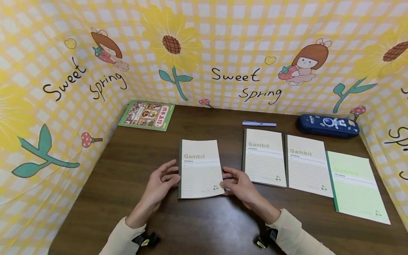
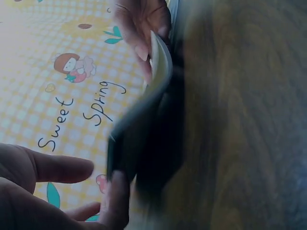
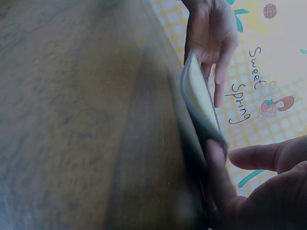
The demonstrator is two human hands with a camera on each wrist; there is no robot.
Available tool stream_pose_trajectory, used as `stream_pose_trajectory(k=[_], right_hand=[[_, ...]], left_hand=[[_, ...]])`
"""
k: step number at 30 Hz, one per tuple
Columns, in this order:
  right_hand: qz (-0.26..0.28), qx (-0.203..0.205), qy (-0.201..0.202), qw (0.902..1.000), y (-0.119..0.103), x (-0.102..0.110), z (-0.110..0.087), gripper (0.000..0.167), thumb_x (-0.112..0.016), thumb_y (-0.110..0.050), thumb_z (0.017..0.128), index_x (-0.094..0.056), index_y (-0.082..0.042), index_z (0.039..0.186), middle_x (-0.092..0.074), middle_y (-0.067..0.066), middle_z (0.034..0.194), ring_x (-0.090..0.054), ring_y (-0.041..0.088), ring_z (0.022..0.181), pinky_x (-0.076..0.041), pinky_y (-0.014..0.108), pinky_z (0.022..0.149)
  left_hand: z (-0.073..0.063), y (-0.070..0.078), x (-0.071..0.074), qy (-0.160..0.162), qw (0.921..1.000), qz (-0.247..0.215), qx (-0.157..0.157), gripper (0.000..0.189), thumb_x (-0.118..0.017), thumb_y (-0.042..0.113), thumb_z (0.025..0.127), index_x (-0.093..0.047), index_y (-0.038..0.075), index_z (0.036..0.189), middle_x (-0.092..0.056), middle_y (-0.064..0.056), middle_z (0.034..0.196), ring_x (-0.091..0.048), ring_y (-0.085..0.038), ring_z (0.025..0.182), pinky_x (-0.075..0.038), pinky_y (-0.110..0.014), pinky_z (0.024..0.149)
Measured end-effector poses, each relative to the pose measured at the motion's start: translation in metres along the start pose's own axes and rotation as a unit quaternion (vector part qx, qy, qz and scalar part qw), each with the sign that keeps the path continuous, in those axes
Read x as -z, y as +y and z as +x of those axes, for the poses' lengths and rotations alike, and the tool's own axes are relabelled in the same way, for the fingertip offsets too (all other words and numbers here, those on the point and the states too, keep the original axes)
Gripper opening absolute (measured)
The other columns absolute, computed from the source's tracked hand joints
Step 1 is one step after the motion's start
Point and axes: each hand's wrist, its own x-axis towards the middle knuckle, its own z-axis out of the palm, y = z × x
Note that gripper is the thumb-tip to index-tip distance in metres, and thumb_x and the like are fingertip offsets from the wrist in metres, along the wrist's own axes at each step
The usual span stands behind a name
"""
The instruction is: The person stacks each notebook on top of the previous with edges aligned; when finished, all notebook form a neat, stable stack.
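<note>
A cream Gambit notebook (image 1: 200, 177) with a dark spine lies between my two hands, its pages curving in both wrist views, raised off the tabletop with a shadow below. My right hand (image 1: 240, 184) pinches its right edge, the thumb at the cover and the fingers beneath. At the spine side, my left hand (image 1: 160, 182) has its fingers extended; in the left wrist view one fingertip (image 2: 117, 182) touches the notebook from below while the thumb (image 2: 67, 168) stays apart from it.
To the right stand in a row two more cream notebooks (image 1: 264, 159) (image 1: 309, 166) and a green one (image 1: 358, 187). Behind them lie a lavender pen (image 1: 259, 123) and a navy pencil case (image 1: 328, 125). A green picture book (image 1: 146, 115) lies at the back left, against the yellow checked cloth (image 1: 223, 42).
</note>
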Motion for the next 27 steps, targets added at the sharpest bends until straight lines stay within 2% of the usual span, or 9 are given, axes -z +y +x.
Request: stream_pose_trajectory(k=[5, 9, 16, 20, 27], right_hand=[[-0.014, 0.009, -0.008, 0.9998, 0.003, 0.004, 0.001, 0.056, -0.066, 0.004, 0.095, -0.049, 0.010, 0.148, -0.060, 0.025, 0.125, -0.066, 0.011, 0.089, -0.061, 0.027, 0.066], [-0.010, 0.004, 0.003, 0.9999, 0.001, 0.006, -0.001, 0.056, -0.067, 0.005, 0.094, -0.052, 0.007, 0.147, -0.061, 0.023, 0.123, -0.065, 0.011, 0.089, -0.060, 0.027, 0.065], [-0.011, 0.020, 0.022, 0.9995, -0.010, 0.015, -0.010, 0.056, -0.069, 0.003, 0.094, -0.054, 0.003, 0.147, -0.062, 0.023, 0.124, -0.066, 0.010, 0.090, -0.060, 0.028, 0.067], [-0.015, 0.034, 0.029, 0.9989, -0.016, 0.025, -0.016, 0.057, -0.068, 0.003, 0.094, -0.052, 0.003, 0.149, -0.060, 0.025, 0.127, -0.068, 0.006, 0.089, -0.062, 0.031, 0.068], [-0.025, 0.032, 0.057, 0.9975, -0.020, 0.042, -0.024, 0.056, -0.068, 0.003, 0.095, -0.054, 0.000, 0.149, -0.061, 0.020, 0.125, -0.069, 0.006, 0.089, -0.063, 0.032, 0.071]], left_hand=[[0.000, -0.001, -0.001, -0.014, 0.9997, -0.005, 0.017, 0.063, -0.064, -0.006, 0.098, -0.045, 0.005, 0.157, -0.051, -0.024, 0.144, -0.066, -0.021, 0.110, -0.060, -0.024, 0.080], [0.002, 0.000, -0.004, -0.014, 0.9997, -0.011, 0.014, 0.063, -0.065, -0.008, 0.096, -0.048, 0.005, 0.155, -0.052, -0.024, 0.138, -0.066, -0.017, 0.102, -0.060, -0.025, 0.079], [0.008, 0.008, -0.010, -0.020, 0.9997, 0.002, -0.011, 0.063, -0.066, -0.009, 0.094, -0.051, 0.008, 0.153, -0.054, -0.022, 0.134, -0.067, -0.021, 0.104, -0.060, -0.024, 0.080], [0.013, 0.014, -0.017, -0.032, 0.9991, -0.006, -0.028, 0.062, -0.066, -0.009, 0.094, -0.051, 0.007, 0.152, -0.054, -0.024, 0.134, -0.068, -0.023, 0.103, -0.061, -0.026, 0.079], [0.024, 0.018, -0.036, -0.059, 0.9978, -0.020, -0.024, 0.063, -0.067, -0.008, 0.094, -0.050, 0.007, 0.153, -0.053, -0.023, 0.132, -0.068, -0.018, 0.100, -0.061, -0.026, 0.075]])
